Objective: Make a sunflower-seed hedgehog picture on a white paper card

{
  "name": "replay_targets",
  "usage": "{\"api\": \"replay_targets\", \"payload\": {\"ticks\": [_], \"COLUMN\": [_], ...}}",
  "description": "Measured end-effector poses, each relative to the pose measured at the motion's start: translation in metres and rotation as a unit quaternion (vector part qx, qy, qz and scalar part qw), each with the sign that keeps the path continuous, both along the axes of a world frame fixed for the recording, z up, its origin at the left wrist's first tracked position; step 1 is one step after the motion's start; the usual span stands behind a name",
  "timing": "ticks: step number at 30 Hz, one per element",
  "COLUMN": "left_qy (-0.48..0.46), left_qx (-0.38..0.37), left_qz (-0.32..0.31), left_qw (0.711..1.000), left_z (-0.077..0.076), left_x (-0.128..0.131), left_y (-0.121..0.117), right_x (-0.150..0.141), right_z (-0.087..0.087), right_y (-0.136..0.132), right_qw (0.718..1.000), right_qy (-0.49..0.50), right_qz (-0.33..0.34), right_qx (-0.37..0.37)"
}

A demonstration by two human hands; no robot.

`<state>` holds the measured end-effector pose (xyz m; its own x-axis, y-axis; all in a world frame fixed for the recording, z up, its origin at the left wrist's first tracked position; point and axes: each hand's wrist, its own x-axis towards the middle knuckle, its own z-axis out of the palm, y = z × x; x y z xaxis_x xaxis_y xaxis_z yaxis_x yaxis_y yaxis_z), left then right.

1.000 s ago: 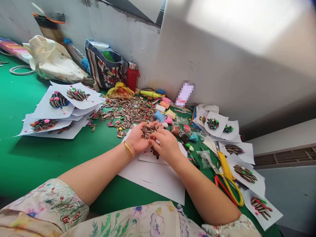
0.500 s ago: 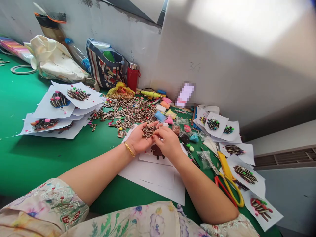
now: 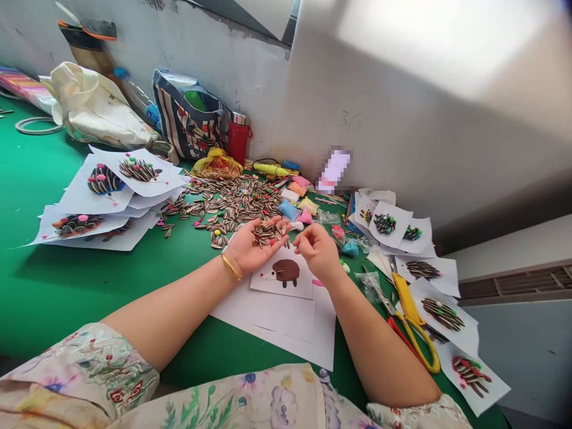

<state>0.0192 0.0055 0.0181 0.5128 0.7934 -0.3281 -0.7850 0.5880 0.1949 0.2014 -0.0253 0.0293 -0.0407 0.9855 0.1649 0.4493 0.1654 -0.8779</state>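
My left hand (image 3: 251, 246) lies palm up over the green table, cupping a heap of striped sunflower seeds (image 3: 268, 233). A gold bangle sits on its wrist. My right hand (image 3: 318, 250) hovers just right of it with fingertips pinched together; what they hold is too small to see. Below and between the hands lies a small white card with a brown hedgehog shape (image 3: 286, 271), resting on larger white sheets (image 3: 277, 322).
A big spread of loose seeds (image 3: 227, 202) lies behind the hands. Finished seed hedgehog cards are stacked at left (image 3: 107, 185) and right (image 3: 440, 313). Coloured clay lumps (image 3: 292, 205), scissors (image 3: 415, 339), a red flask (image 3: 238, 138) and bags stand by the wall.
My right hand has moved right, off the hedgehog card, which now shows fully. My left hand still cups the seeds in about the same place.
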Motion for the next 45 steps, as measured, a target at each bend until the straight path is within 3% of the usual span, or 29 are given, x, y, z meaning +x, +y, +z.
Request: {"api": "replay_targets", "payload": {"ticks": [6, 11, 21, 32, 45], "left_qy": [0.011, 0.019, 0.021, 0.016, 0.014], "left_qx": [0.000, -0.003, 0.003, 0.002, 0.004], "left_qz": [0.012, 0.016, 0.014, 0.015, 0.011], "left_qw": [1.000, 1.000, 1.000, 1.000, 1.000], "left_z": [-0.003, -0.002, 0.000, 0.000, -0.001], "left_x": [-0.002, -0.003, -0.003, -0.003, -0.003], "left_y": [0.003, 0.004, 0.003, 0.003, 0.004], "right_x": [0.009, 0.010, 0.004, 0.004, 0.000], "right_z": [-0.001, -0.006, 0.001, -0.005, 0.000], "right_y": [0.000, -0.003, -0.006, -0.007, -0.007], "right_qw": [0.985, 0.971, 0.943, 0.948, 0.934], "right_qy": [-0.134, -0.158, -0.276, -0.241, -0.271], "right_qz": [0.104, 0.166, 0.185, 0.209, 0.234], "right_qx": [-0.026, -0.062, -0.001, 0.000, -0.010]}}
